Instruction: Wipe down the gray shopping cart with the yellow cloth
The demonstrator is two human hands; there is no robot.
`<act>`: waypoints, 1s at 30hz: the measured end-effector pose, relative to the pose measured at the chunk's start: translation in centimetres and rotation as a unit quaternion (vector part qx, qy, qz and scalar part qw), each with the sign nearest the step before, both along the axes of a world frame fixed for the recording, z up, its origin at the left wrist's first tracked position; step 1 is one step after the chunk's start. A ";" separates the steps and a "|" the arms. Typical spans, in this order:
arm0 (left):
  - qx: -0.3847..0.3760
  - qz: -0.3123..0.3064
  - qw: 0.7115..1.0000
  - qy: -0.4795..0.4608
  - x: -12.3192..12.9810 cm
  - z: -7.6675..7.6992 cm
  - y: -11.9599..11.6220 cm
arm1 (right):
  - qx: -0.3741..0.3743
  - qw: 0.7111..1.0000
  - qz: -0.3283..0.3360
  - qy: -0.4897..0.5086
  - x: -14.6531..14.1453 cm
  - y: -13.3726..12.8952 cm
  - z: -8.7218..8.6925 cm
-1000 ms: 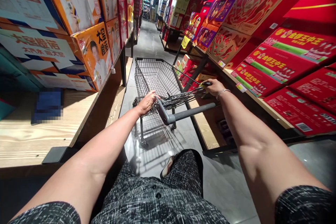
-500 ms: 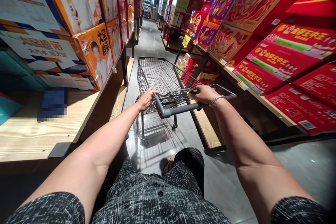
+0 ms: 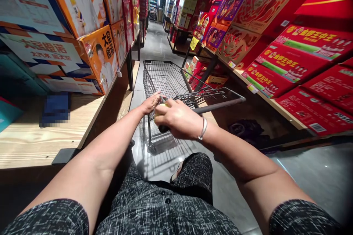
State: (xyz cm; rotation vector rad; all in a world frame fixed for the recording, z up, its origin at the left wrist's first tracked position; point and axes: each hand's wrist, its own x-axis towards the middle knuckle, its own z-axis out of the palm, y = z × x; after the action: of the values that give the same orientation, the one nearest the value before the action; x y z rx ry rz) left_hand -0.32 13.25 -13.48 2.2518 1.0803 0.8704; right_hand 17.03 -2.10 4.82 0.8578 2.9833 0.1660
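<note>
A grey wire shopping cart (image 3: 162, 77) stands on the floor in front of me, with its handle bar (image 3: 220, 105) slanting up to the right. My left hand (image 3: 152, 103) is closed on the left side of the cart, near the end of the handle. Right beside it, my right hand (image 3: 176, 117), with a silver bracelet at the wrist, is closed round something with yellowish and black parts that I cannot make out; it covers the left end of the handle bar. The cart basket holds nothing that I can see.
Orange boxes (image 3: 100, 58) are stacked on a wooden shelf (image 3: 91, 117) at the left. Red boxes (image 3: 286, 62) fill a shelf at the right, close to the cart. A grey aisle floor (image 3: 157, 40) runs ahead between shelves.
My right hand has moved left along the handle, from its middle to beside my left hand. My left hand and the cart have hardly moved.
</note>
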 end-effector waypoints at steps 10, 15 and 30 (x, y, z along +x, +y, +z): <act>-0.020 -0.032 0.999 -0.024 -0.7 1.5 -1.5 | 0.103 0.985 0.104 0.087 4.1 -0.7 -2.1; -0.022 -0.030 0.999 -0.020 -1.5 1.6 -1.3 | 0.171 0.933 0.054 0.312 14.3 2.2 -6.7; 0.218 0.010 0.970 0.109 4.0 10.4 -13.5 | 0.196 0.899 -0.073 0.385 9.5 0.1 -9.2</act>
State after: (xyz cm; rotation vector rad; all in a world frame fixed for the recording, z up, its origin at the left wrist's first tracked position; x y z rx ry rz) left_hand 3.69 -0.22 -3.06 2.7577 1.0884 0.9615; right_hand 26.49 -1.99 -4.43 1.4863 3.6434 0.5599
